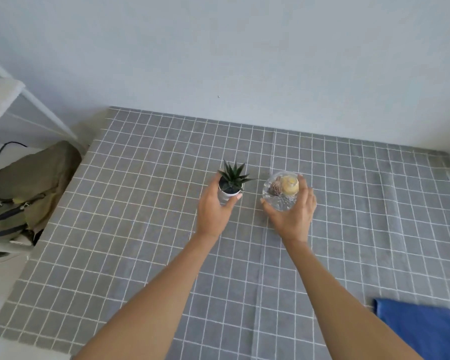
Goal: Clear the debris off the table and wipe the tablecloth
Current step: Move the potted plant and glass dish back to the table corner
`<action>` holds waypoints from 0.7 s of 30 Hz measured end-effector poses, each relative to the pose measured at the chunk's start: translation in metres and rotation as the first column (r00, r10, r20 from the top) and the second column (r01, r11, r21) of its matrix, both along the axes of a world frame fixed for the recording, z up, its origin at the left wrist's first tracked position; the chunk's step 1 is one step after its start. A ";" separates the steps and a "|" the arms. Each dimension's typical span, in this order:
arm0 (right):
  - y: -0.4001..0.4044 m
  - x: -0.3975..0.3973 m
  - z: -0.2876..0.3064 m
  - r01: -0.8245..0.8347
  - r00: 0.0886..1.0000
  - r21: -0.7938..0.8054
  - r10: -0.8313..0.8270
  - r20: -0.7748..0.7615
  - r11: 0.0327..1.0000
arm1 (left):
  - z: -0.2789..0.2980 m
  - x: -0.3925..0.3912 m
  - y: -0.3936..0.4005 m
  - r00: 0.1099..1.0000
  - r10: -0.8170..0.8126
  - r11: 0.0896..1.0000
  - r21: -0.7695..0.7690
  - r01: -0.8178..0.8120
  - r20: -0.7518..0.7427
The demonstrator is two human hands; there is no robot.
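A: Both hands are busy at once; the left hand (pixel 213 211) curls round the small white pot (pixel 225 194) of the succulent (pixel 233 176), thumb on the near side and fingers round the far side; the right hand (pixel 292 211) cups the clear glass bowl (pixel 279 196) from the near right, thumb low on its left side, fingertips over the far rim

B: What worries you most?

A: The glass bowl; it looks smooth and rounded and the grip seems to sit on one side only; if it is raised fast it could roll out of the palm and land on the grey checked tablecloth (pixel 140 229), or tip and spill what it holds

B: And the plant?

A: The pot is narrow and top-heavy with those stiff pointed leaves; a tilt could shed soil onto the cloth, which would add debris, not remove it; with each hand carrying its own load, neither is free to catch the other's slip

B: What is inside each?

A: The pot holds dark soil and the one spiky green succulent; the bowl holds a pale yellow rounded piece, perhaps a shell, beside a brownish tufted one; whether there is water I cannot tell

B: Where do they stand?

A: Mid-surface, side by side and apart, pot left of bowl; whether either has left the cloth is unclear; a folded blue cloth (pixel 421 331) lies at the near right corner, untouched, likely for the wiping; a green backpack (pixel 29 185) sits off the left edge
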State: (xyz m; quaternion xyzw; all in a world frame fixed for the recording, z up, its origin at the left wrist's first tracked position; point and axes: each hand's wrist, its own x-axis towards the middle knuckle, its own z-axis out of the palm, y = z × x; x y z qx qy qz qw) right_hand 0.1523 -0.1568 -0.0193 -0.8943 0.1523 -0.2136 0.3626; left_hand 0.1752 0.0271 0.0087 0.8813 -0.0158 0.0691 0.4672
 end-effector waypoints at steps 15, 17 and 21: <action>-0.030 0.043 -0.015 0.024 0.997 0.018 -0.023 -0.067 1.000 | -0.022 0.053 -0.053 0.996 -0.088 0.995 -0.043 0.089 0.024; -0.030 0.044 -0.016 0.026 0.997 0.025 -0.024 -0.075 0.999 | -0.024 0.057 -0.057 0.994 -0.101 0.994 -0.035 0.103 0.043; -0.030 0.040 -0.016 0.035 0.995 0.024 -0.033 -0.098 0.999 | -0.028 0.059 -0.064 0.995 -0.088 0.994 -0.057 0.090 0.042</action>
